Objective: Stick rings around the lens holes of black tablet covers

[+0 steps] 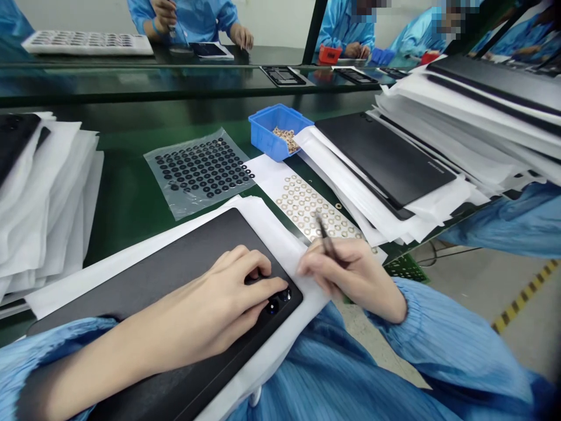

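Fingers, left hand (210, 310): curled, lightly spread over the corner of a matte black tablet (175, 280), fingertips (258, 263) beside its round glass camera lenses (278, 301); any hold on something small hidden.
Fingers, right hand (355, 278): closed in a pen-like pinch around slim dark tweezers (326, 237), tips above a white backing sheet of tan rings (302, 207).
Tablet: flat on a white paper sheet (280, 245), under the left hand.
Nearby: clear plastic bag of black rings (199, 172); blue plastic bin of loose tan rings (263, 131).
Either side: black tablets in white paper sleeves (482, 117), stacked on a green bench mat (127, 199).
Across the bench: co-worker in a blue smock (188, 17).
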`<state>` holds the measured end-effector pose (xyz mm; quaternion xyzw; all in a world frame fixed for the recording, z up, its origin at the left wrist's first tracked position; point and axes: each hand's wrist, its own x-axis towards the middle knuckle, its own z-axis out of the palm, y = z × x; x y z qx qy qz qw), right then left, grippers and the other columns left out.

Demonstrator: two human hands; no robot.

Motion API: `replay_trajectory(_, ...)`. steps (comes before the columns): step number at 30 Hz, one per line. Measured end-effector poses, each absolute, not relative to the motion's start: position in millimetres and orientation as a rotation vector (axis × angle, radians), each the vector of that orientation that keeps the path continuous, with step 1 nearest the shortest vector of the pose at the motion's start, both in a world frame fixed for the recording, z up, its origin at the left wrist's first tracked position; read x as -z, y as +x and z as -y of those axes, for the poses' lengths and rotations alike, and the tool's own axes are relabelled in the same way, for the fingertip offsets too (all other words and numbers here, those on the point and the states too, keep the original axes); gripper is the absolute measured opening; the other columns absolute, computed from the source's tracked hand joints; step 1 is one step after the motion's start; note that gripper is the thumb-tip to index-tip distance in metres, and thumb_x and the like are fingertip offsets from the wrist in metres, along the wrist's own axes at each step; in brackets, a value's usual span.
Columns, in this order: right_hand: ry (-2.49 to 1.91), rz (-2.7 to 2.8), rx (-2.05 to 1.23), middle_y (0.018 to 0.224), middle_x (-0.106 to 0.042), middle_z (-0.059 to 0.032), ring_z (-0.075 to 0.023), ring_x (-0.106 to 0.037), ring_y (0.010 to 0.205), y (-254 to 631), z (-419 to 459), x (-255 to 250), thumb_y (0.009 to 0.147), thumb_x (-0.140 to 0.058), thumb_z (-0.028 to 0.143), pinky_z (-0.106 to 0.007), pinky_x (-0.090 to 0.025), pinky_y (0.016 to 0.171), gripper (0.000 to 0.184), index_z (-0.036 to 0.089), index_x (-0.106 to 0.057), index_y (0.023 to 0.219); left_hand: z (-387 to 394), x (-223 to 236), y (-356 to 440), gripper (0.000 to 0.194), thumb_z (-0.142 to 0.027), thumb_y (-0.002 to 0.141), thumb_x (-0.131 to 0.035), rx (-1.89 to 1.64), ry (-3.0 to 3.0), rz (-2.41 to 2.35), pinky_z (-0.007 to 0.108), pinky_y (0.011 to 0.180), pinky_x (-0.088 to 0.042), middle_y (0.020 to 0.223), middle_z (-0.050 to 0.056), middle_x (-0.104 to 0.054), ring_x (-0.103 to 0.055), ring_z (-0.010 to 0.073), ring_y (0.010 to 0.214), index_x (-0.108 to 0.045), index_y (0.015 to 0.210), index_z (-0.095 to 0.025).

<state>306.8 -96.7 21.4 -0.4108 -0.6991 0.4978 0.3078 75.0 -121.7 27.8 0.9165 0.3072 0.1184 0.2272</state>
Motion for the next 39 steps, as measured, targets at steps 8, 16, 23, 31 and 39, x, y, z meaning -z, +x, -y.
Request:
replay_trajectory(8, -0.679, 1.925, -1.218, 0.076, -0.063, -0.0053, -0.0167, -0.061, 0.072, 317.3, 101.3, -6.6, 0.086, -0.059, 0.041, -0.030, -0.050, 0.065, 0.023, 0.019, -0.062, 0.085, 119.8, -30.7, 76.3, 0.037, -0.009, 0.091, -0.039, -0.275, 2.557, -0.839, 0.029, 0.073, -0.046, 0.107, 0.009, -0.044, -0.044, 0.0203, 0.094, -0.053, 0.122, -0.024)
replay_trajectory(16, -0.592, 1.788, -1.269, 0.080, -0.065, -0.0060, -0.0176, -0.066, 0.075, 315.0, 101.3, 6.7, 0.083, -0.066, 0.027, -0.032, -0.055, 0.068, 0.013, 0.018, -0.061, 0.089, 120.0, -31.6, 76.7, 0.034, -0.011, 0.092, -0.038, -0.271, 2.556, -0.859, 0.028, 0.073, -0.046, 0.105, 0.009, -0.044, -0.044, 0.0207, 0.094, -0.056, 0.119, -0.024)
replay_trajectory(23, -0.637, 1.796, -1.183, 0.078, -0.065, -0.0045, -0.0174, -0.064, 0.072, 309.7, 101.8, 10.9, 0.083, -0.066, 0.024, -0.032, -0.054, 0.066, 0.008, 0.020, -0.059, 0.086, 120.5, -32.1, 76.3, 0.033, -0.012, 0.093, -0.038, -0.272, 2.550, -0.852, 0.029, 0.074, -0.046, 0.105, 0.008, -0.045, -0.046, 0.0201, 0.092, -0.055, 0.119, -0.024)
replay_trajectory(31, -0.790, 1.787, -0.969, 0.075, -0.063, -0.0055, -0.0191, -0.065, 0.069, 294.3, 79.9, -27.5, 0.084, -0.062, 0.026, -0.033, -0.054, 0.063, 0.007, 0.021, -0.061, 0.080, 118.4, -30.8, 73.6, 0.019, -0.013, 0.094, -0.041, -0.393, 2.476, -0.819, 0.025, 0.079, -0.044, 0.105, 0.007, -0.053, -0.049, 0.0168, 0.094, -0.060, 0.099, -0.016)
replay_trajectory(39, -0.741, 2.102, -0.992, 0.069, -0.064, -0.0019, -0.0171, -0.068, 0.065, 178.2, -13.8, -41.6, 0.081, -0.062, 0.023, -0.025, -0.052, 0.060, 0.014, 0.017, -0.054, 0.071, 123.3, -36.6, 73.6, 0.018, -0.015, 0.089, -0.047, -0.255, 2.714, -0.795, 0.032, 0.080, -0.044, 0.106, 0.009, -0.056, -0.048, 0.0200, 0.089, -0.059, 0.103, -0.015)
